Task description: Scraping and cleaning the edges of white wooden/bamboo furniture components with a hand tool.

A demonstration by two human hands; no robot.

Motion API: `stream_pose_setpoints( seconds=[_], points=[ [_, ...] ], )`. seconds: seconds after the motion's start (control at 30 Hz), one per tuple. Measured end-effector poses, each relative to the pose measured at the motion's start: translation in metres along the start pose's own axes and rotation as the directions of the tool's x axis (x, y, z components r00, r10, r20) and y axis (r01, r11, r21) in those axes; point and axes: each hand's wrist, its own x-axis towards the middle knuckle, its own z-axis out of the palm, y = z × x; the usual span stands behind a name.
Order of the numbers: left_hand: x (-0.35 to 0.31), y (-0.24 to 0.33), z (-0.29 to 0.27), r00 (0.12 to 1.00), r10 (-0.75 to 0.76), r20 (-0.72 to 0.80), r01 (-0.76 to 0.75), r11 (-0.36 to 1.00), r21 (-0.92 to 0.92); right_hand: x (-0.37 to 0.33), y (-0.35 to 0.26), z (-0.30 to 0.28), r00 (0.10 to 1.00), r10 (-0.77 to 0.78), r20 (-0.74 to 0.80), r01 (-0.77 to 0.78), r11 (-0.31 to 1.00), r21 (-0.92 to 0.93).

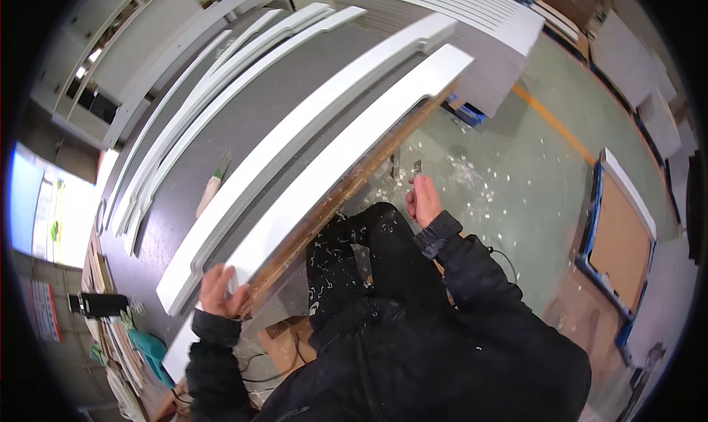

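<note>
White moulding [346, 157] runs long across the grey bench [295, 98], and that is the piece in hand: it lies at the bench's near edge, reaching from the person's left hand up and away toward the stack of white panels [472, 24]. Left hand [221, 291] sits at the near end of the moulding, fingers curled over its edge, gripping it. Right hand [423, 199] is out past the bench edge, over the floor, clenched around a small tool [417, 168] whose grey tip sticks up above the fist; what kind of tool it is, too small to tell. Tool and moulding are apart, the hand just beside the wooden strip [346, 193] that lines the bench edge under the moulding.

Second moulding [310, 149] lies parallel, just beyond the first, and more thin white strips [192, 120] lie side by side further left on the bench. Between them rests a scraper [212, 187] with a pale handle, well apart from both hands. White shavings [472, 175] litter the green floor [531, 171] by the right hand and dust the person's dark trousers. Orange line [553, 123] crosses the floor further off. At right a brown board on a blue frame [619, 238] lies on the floor.
</note>
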Motion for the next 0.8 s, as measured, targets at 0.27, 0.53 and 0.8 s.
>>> stream_pose_setpoints(
  seconds=[0.27, 0.53, 0.8],
  points=[
    [0.024, 0.015, 0.052, 0.990, 0.081, 0.112, -0.085, 0.996, 0.033, -0.001, 0.024, -0.063, 0.982, -0.178, -0.058, 0.167, 0.974, -0.150],
    [0.133, 0.085, 0.128, 0.989, 0.125, 0.080, -0.125, 0.992, -0.008, 0.101, -0.051, -0.064, 0.762, -0.627, -0.161, 0.280, 0.543, -0.792],
    [0.128, 0.083, 0.117, 0.981, 0.085, 0.176, -0.093, 0.995, 0.039, 0.184, -0.062, -0.082, 0.719, -0.676, -0.163, 0.252, 0.471, -0.845]
  ],
)
